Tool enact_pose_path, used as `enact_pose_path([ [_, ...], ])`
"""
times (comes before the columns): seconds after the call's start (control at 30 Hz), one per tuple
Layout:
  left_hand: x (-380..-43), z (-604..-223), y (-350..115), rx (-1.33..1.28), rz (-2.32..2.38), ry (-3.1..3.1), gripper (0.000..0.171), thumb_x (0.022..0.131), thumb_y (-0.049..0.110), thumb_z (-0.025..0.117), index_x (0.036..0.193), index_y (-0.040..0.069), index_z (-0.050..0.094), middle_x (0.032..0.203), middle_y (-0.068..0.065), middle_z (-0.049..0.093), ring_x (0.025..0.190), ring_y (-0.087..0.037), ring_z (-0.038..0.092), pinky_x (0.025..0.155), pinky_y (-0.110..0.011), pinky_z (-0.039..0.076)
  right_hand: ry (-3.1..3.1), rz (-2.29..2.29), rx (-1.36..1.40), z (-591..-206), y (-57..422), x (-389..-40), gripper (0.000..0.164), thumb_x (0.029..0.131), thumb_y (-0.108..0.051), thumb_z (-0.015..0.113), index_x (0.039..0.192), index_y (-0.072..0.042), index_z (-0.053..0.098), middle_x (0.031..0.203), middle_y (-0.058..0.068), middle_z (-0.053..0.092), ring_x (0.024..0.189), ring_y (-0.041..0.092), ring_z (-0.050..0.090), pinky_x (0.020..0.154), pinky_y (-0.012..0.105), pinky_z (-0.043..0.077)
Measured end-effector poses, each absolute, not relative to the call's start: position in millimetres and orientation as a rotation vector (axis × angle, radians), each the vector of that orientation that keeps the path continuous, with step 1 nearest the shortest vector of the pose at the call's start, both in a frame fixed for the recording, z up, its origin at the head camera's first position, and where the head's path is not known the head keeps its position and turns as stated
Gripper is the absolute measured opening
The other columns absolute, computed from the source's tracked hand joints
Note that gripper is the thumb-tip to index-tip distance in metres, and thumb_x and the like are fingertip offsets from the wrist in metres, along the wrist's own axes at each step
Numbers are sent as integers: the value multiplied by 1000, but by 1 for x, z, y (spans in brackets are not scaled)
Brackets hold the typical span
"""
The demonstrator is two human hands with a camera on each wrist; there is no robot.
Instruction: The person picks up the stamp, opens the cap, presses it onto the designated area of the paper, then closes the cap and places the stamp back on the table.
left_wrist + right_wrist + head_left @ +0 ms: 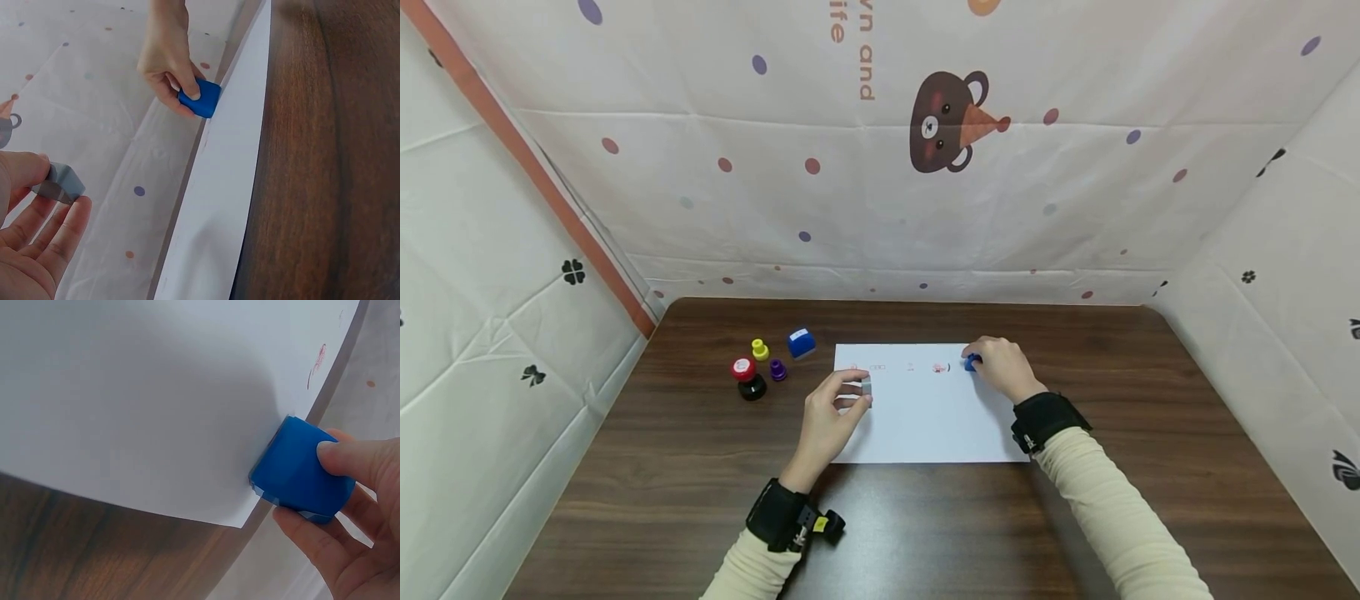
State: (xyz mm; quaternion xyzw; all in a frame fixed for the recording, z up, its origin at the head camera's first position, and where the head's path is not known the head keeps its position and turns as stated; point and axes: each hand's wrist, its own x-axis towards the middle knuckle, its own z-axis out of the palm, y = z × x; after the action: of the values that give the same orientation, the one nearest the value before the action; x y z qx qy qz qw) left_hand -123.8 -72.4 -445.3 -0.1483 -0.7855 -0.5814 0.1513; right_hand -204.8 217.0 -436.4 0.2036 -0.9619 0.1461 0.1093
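A white sheet of paper point(925, 425) lies on the table with small reddish stamped marks point(940, 367) in a row near its far edge. My right hand point(1003, 368) grips a blue block-shaped stamp point(297, 472) between thumb and fingers, its lower face against the paper near the far right corner. Over the paper's left side, my left hand point(831, 421) pinches a small grey translucent cap point(61, 181), raised off the sheet. The stamp's printing face is hidden against the paper.
Left of the paper stand a second blue block point(801, 342) with a white label, a yellow stamp point(760, 349), a purple one point(778, 370) and a black stamp with a red top point(748, 381). Patterned cloth point(865, 208) hangs behind the brown table point(685, 500).
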Motion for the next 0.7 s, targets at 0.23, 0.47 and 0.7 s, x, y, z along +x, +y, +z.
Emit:
enact_pose_path([
  [0.23, -122, -445, -74, -410, -1671, -2263, 33, 79, 2, 69, 109, 14, 62, 109, -3, 63, 85, -13, 65, 70, -25, 56, -2840, 425, 595, -437, 216, -204, 14, 80, 3, 65, 91, -2, 72, 92, 13, 69, 84, 26, 66, 71, 39, 56],
  [0.47, -121, -445, -74, -392, -1665, -2270, 33, 80, 2, 69, 109, 16, 62, 111, -2, 63, 85, -13, 65, 71, -29, 57, -2835, 452, 601, -435, 214, -204, 15, 80, 3, 65, 92, -2, 71, 93, 14, 69, 84, 26, 66, 73, 40, 56],
  [0.7, -123, -446, -75, -392, -1660, -2275, 33, 80, 2, 69, 109, 14, 62, 111, -2, 63, 85, -13, 65, 71, -27, 56, -2756, 454, 647, -432, 214, -201, 15, 76, 7, 66, 88, 0, 71, 88, 15, 68, 79, 27, 65, 68, 41, 56],
])
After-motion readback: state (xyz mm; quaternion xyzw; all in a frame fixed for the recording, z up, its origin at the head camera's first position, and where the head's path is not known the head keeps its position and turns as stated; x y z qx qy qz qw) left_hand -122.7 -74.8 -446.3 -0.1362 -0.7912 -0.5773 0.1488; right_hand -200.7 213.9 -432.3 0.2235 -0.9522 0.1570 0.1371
